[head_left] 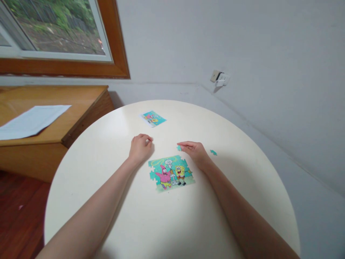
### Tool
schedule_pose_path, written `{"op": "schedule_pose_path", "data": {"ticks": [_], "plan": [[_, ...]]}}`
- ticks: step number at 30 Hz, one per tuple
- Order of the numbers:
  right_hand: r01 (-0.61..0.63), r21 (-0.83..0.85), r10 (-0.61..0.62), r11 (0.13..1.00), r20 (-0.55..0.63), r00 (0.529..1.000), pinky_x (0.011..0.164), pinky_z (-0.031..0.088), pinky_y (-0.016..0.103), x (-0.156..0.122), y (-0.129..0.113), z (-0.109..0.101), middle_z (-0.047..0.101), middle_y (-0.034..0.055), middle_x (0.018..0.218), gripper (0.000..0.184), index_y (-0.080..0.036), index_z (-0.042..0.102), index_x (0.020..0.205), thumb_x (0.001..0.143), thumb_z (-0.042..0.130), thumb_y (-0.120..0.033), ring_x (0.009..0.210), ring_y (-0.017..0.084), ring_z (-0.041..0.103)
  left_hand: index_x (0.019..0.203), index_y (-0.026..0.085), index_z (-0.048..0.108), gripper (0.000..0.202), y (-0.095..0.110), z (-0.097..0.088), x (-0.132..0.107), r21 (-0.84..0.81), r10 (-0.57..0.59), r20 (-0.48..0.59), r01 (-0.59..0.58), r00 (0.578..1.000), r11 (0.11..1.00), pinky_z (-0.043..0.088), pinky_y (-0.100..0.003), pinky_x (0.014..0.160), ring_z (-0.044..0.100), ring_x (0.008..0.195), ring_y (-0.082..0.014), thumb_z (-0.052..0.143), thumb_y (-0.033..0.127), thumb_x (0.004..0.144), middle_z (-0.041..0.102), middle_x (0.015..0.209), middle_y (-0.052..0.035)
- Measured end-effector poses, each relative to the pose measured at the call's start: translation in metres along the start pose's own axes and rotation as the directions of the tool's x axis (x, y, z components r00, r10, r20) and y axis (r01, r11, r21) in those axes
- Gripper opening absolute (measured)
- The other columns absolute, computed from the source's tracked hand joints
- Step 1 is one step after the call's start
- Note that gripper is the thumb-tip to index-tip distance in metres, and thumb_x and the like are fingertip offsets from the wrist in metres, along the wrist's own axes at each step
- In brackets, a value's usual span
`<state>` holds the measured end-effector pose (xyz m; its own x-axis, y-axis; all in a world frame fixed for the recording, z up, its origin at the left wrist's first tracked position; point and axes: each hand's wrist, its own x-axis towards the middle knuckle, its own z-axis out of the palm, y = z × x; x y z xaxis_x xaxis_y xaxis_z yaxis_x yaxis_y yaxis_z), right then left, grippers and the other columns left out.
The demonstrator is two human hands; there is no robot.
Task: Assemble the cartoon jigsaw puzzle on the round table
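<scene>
A partly joined jigsaw puzzle [172, 174] lies flat on the white round table, showing a pink starfish, a grey-green figure and a yellow sponge character. Its left, upper and right edges have knobs and gaps. Just above its upper right corner, my right hand [195, 153] pinches a small turquoise puzzle piece [179, 148] between thumb and fingers. My left hand [140, 148] rests on the table above the puzzle's upper left corner, fingers curled in, with nothing visible in them. To the right of my right hand lies a loose turquoise puzzle piece [213, 152].
Farther back on the round table [88, 180] lies a small printed picture card [153, 118] with the same characters. A wooden cabinet [83, 115] bearing white paper [35, 120] stands at the left, under a window. A plugged-in adapter [222, 79] juts from the wall.
</scene>
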<state>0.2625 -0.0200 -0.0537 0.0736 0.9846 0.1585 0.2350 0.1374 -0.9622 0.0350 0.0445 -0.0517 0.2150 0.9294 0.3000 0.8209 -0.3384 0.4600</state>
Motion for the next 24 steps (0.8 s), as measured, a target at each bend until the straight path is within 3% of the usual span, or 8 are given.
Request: {"op": "schedule_pose_path", "data": {"ticks": [8, 24], "plan": [[0.047, -0.048, -0.048, 0.998, -0.024, 0.999, 0.066, 0.052, 0.030, 0.0027, 0.0044, 0.0011, 0.075, 0.0050, 0.079, 0.025, -0.020, 0.076, 0.080, 0.066, 0.067, -0.038, 0.070, 0.018, 0.066, 0.089, 0.018, 0.070, 0.030, 0.0015, -0.0012, -0.0006, 0.002, -0.004, 0.009, 0.004, 1.000, 1.000, 0.043, -0.037, 0.100, 0.060, 0.105, -0.0226, 0.044, 0.016, 0.074, 0.068, 0.103, -0.0072], [0.006, -0.069, -0.007, 0.998, -0.017, 1.000, 0.065, 0.050, 0.030, 0.0025, 0.0053, 0.0026, 0.074, 0.0046, 0.077, 0.024, -0.019, 0.075, 0.082, 0.068, 0.062, -0.034, 0.069, 0.018, 0.064, 0.089, 0.019, 0.070, 0.029, 0.0026, -0.0019, -0.0008, 0.003, -0.019, 0.016, 0.019, 1.000, 1.000, 0.043, -0.038, 0.100, 0.059, 0.105, -0.0232, 0.045, 0.015, 0.075, 0.067, 0.104, -0.0070]]}}
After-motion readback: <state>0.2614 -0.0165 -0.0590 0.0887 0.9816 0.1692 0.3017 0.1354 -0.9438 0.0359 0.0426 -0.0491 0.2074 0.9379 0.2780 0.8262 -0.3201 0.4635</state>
